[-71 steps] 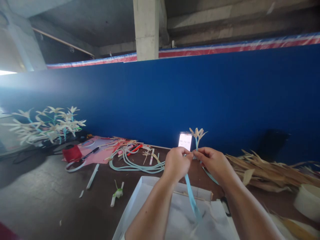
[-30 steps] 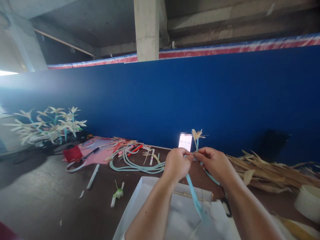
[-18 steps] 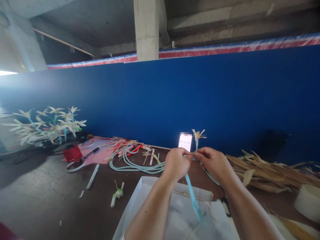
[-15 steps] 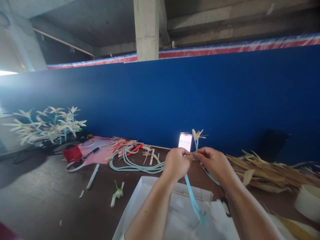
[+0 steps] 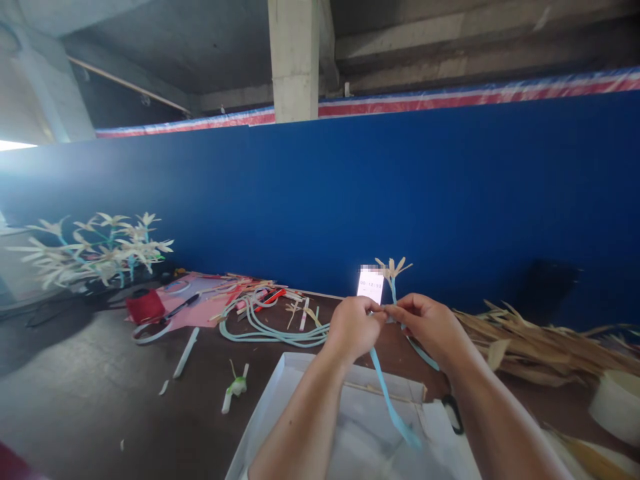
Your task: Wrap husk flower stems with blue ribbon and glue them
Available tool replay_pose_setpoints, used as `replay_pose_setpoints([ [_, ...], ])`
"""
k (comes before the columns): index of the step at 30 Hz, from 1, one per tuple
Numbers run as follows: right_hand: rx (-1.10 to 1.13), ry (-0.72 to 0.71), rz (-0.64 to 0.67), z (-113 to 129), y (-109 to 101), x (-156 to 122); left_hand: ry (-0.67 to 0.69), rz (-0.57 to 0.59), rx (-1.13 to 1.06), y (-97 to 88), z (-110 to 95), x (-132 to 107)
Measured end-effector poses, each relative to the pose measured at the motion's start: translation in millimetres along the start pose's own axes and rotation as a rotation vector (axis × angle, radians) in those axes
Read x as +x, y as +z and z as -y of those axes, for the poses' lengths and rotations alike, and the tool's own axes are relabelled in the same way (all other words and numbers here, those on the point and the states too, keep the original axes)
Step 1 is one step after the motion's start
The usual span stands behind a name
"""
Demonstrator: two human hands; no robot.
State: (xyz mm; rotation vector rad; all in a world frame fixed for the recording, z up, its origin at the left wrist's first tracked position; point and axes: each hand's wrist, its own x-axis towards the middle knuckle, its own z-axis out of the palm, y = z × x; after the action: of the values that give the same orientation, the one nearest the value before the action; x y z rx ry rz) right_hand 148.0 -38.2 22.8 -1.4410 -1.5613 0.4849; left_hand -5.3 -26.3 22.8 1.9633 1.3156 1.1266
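Because both hands meet at one spot, the head view shows a two-point pinch. The left hand [image 5: 353, 327] is closed, thumb and forefinger nipped on the top of a blue strip [image 5: 387, 393]. The right hand [image 5: 425, 327] is closed too, its fingertips gripping the thin stem just under a straw flower [image 5: 393, 269]. Held this way, the flower stands upright above the knuckles, and the strip hangs free, slanting down over the white tray [image 5: 273, 407], which lies right below, probably to catch offcuts. A lit phone [image 5: 371, 283] is propped behind the hands, facing the person, so its screen can be read.

Counted: two hands, one held flower, one hanging strip with a second blue loop curving off under the right wrist, one tray, one phone. On the table [image 5: 90, 387] there is one red spool [image 5: 145, 308], one coil of pale green cord [image 5: 270, 327], one heap of dry leaves [image 5: 530, 343] at right within reach, one white roll [image 5: 617, 400], and a bunch of finished flowers [image 5: 95, 250] at far left, too tangled to count.
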Motion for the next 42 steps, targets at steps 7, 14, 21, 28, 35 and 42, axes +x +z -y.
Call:
replay_pose_setpoints([
  [7,0.083,0.027,0.052,2,-1,-1,-0.025,0.095,-0.086,-3.9,-2,-1],
  [14,0.143,0.038,0.111,3,-1,-1,-0.03,0.161,-0.11,-8.0,-4,-1],
  [21,0.158,0.019,0.108,-3,-2,2,-0.117,0.161,-0.247,-6.5,-4,0],
  [28,0.136,0.011,0.096,0,-1,1,-0.21,0.198,-0.424,-3.1,-11,-2],
  [35,0.126,0.013,0.063,-7,0,3,-0.181,0.163,-0.388,1.7,-8,0],
  [42,0.155,0.016,0.012,-7,1,3,-0.102,0.091,-0.315,11.4,-7,-1],
])
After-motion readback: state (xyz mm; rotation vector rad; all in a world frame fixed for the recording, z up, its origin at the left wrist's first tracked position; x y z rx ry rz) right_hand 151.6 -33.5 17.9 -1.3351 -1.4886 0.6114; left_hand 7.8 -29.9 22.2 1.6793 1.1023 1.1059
